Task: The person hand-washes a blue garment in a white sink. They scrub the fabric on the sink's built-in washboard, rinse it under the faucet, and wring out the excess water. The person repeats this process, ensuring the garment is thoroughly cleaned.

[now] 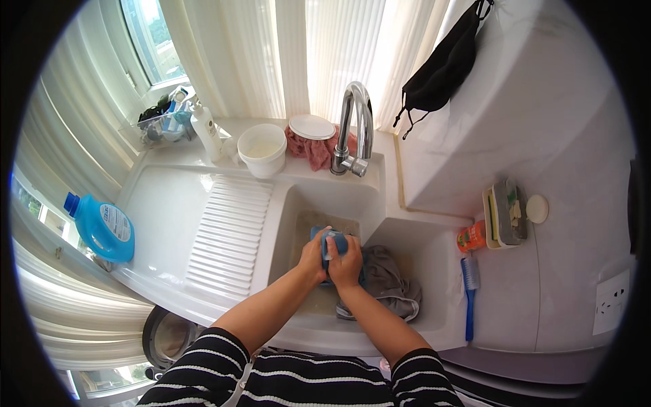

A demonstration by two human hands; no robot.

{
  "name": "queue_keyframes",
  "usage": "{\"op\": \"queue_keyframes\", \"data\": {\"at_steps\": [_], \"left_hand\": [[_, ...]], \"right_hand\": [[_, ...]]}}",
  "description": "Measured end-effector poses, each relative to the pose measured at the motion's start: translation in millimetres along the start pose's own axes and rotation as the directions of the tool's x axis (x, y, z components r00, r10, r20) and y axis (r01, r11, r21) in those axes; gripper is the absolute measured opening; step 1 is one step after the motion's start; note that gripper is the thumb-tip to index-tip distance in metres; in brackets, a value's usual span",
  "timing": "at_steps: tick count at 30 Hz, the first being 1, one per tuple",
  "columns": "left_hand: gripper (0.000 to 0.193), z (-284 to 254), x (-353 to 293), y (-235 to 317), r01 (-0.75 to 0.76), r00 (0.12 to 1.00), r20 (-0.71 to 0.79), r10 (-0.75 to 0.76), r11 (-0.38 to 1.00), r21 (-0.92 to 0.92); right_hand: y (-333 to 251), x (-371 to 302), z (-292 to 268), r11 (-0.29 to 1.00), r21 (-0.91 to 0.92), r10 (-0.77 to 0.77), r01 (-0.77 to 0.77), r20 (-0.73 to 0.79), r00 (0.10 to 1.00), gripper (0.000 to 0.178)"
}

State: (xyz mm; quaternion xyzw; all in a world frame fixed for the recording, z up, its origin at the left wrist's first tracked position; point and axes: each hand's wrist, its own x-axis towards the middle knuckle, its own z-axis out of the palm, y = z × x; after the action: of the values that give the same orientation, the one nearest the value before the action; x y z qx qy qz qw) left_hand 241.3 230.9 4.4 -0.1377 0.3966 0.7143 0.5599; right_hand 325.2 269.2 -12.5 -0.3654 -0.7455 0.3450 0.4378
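Observation:
Both of my hands are over the basin of a white laundry sink (281,234), with cloudy water under them. My left hand (313,258) and my right hand (348,263) are closed together around a bunched blue cloth (335,243). Part of the cloth hangs below my fingers, and its full shape is hidden. Just right of my right hand lies a wet grey-brown garment (390,288) with pale trim, heaped in the basin. Above the basin's far side arches a chrome faucet (352,129).
Left of the basin is a ribbed washboard (229,237), with a blue detergent jug (105,227) beyond it. A white tub (262,150), a pump bottle (206,132) and a reddish cloth (317,152) line the back. At right lie a blue brush (469,298) and an orange container (472,236).

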Motion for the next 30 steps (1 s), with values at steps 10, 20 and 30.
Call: {"op": "queue_keyframes", "data": {"at_steps": [10,20,30], "left_hand": [[0.031,-12.9,20.9,-3.6,-0.255,0.941,-0.103,0.321,0.878,0.404],[0.062,-60.8,99.8,18.7,0.095,0.955,-0.003,0.298,-0.295,0.951],[0.046,-98.6,161.7,0.9,0.066,0.992,0.002,0.130,-0.512,0.857]], "right_hand": [[16.8,16.8,0.0,0.983,-0.138,0.164,-0.123,0.343,0.925,0.025],[56.0,63.0,2.4,0.731,-0.604,0.451,0.318,0.777,0.440,0.101],[117.6,8.1,55.1,0.720,-0.605,0.349,0.341,0.739,0.576,0.093]]}}
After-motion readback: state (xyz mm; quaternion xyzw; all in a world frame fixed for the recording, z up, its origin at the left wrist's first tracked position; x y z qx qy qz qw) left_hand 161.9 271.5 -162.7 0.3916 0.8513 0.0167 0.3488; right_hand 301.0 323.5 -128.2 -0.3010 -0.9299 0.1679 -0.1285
